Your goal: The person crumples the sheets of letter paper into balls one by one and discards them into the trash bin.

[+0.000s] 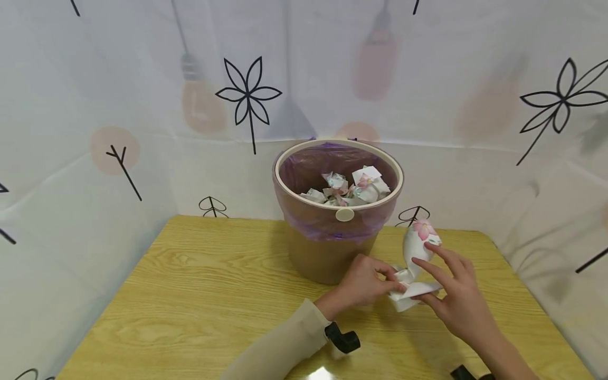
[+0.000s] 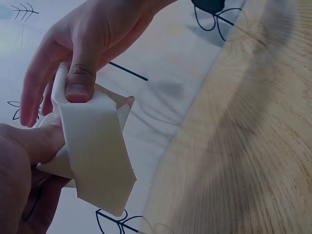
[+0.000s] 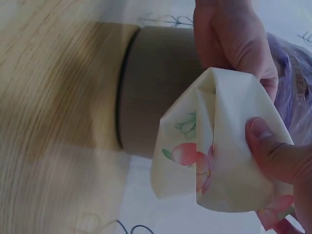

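A white sheet of paper with a pink-flower print [image 1: 415, 289] is held bent and folded in the air, right of a bin. My left hand [image 1: 368, 279] pinches its left edge between thumb and fingers. My right hand [image 1: 456, 295] holds its right side, thumb below and fingers spread against the upright, bulging upper part. In the right wrist view the thumb of the right hand [image 3: 287, 161] presses on the folded paper [image 3: 239, 151], with printed flowers and leaves showing. In the left wrist view a plain white flap of the paper [image 2: 97, 151] hangs down and hides some fingertips.
A brown bin [image 1: 313, 258] lined with a purple plastic bag [image 1: 328, 227] stands at the table's back. Crumpled floral papers [image 1: 368, 184] lie inside it. The wood-grain table [image 1: 204, 279] is surrounded by printed white cloth [image 1: 323, 68] at the back and sides.
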`<state>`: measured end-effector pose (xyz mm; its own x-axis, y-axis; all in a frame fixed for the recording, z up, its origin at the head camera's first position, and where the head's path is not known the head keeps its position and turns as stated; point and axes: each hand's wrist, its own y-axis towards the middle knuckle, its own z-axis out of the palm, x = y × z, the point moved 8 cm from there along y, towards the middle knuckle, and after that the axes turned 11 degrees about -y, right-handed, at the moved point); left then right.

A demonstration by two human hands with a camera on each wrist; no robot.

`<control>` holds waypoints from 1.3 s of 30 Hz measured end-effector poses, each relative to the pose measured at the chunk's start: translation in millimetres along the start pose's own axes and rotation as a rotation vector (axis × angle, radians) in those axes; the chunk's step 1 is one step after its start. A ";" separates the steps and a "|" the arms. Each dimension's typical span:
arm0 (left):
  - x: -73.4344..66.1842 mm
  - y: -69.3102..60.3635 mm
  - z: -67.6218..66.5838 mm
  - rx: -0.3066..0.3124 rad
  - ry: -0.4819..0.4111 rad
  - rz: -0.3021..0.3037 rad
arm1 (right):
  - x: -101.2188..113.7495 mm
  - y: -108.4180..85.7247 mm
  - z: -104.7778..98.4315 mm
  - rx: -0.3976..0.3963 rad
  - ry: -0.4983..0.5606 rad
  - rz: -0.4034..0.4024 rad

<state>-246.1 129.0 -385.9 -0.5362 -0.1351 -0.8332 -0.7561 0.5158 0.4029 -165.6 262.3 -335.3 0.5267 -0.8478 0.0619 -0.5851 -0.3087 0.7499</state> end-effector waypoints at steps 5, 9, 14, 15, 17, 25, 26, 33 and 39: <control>-7.0 -0.6 2.3 0.054 0.017 0.099 | -3.1 -1.1 4.3 0.058 0.039 -0.012; -8.5 -2.3 4.3 0.064 -0.008 0.139 | -6.2 -3.1 8.9 0.111 0.075 0.005; -7.9 -2.7 3.4 0.061 -0.053 0.154 | -10.8 -9.4 19.3 0.207 0.091 0.097; -7.8 -2.5 3.1 0.060 -0.057 0.154 | -11.6 -10.6 20.7 0.211 0.096 0.110; -7.2 -2.6 2.7 0.060 -0.048 0.146 | -12.9 -12.6 22.7 0.198 0.112 0.124; -0.4 -2.7 4.4 0.038 -0.025 0.123 | -15.2 -15.7 24.6 0.123 0.136 0.153; -0.2 -2.3 4.5 0.038 -0.025 0.125 | -15.5 -15.7 24.5 0.117 0.136 0.154; -0.2 -0.7 5.1 0.066 -0.016 0.148 | -21.3 -14.9 19.6 0.075 0.140 0.153; 2.5 -2.3 6.4 0.088 -0.113 0.106 | -24.6 -16.0 14.7 0.048 0.167 0.125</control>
<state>-243.3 132.8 -391.4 -0.5615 0.0175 -0.8273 -0.6591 0.5950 0.4599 -178.4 281.8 -358.5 0.5410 -0.7985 0.2640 -0.6787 -0.2291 0.6978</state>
